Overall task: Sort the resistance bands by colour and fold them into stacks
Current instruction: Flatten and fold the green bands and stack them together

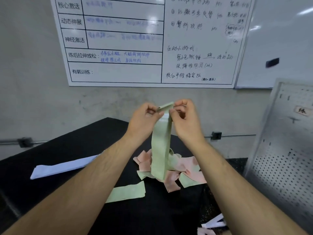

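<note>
You face a whiteboard whose printed row headings read 核心激活, 动态伸展, 神经激活, 练后拉伸放松: and 有氧训练:. On its right half you can read the handwritten 互动小游戏 and 核心平板稳定PK. The blue handwriting is too blurred to read. To your right, a tag on the perforated panel reads 绿.

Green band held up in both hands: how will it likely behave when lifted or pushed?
Probably floppy: the green band hangs limp from the left hand and right hand. Likely light, since pinches alone carry it. Pushed, it would probably crumple like the pile below.
</note>
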